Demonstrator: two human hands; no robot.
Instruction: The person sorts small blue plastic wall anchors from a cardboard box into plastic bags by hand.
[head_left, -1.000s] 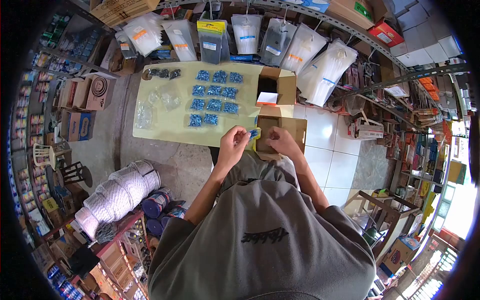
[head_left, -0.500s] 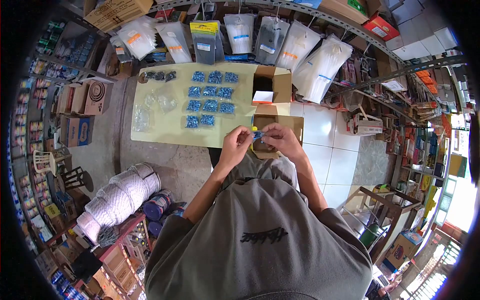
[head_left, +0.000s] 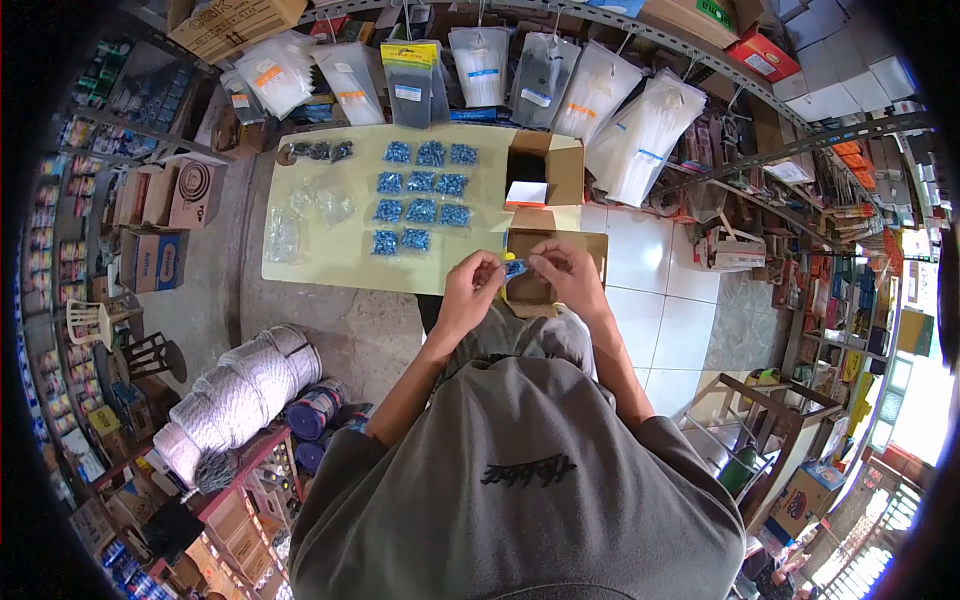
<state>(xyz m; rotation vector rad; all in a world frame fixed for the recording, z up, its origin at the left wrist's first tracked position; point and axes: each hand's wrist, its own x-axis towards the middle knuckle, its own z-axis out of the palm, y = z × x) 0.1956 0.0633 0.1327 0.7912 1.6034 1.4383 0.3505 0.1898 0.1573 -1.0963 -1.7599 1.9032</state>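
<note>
Close to my body at the table's front edge, a small clear plastic bag with blue pieces is between my two hands. My left hand pinches its left side, fingers curled together. On the other side my right hand has thumb and fingertips closed at the bag's top edge. Just beneath and behind them is an open cardboard box. Beyond the hands, several filled bags of blue pieces lie in rows on the pale yellow table. What the blue pieces are is too small to tell.
A second open cardboard box with a dark inside stands at the table's right end. Empty clear bags and dark packs lie at the left. Packs of cable ties hang behind. A large rope roll lies at lower left.
My right hand has shifted slightly up and right along the bag, and its fingers have changed position. My left hand stays nearly in place.
</note>
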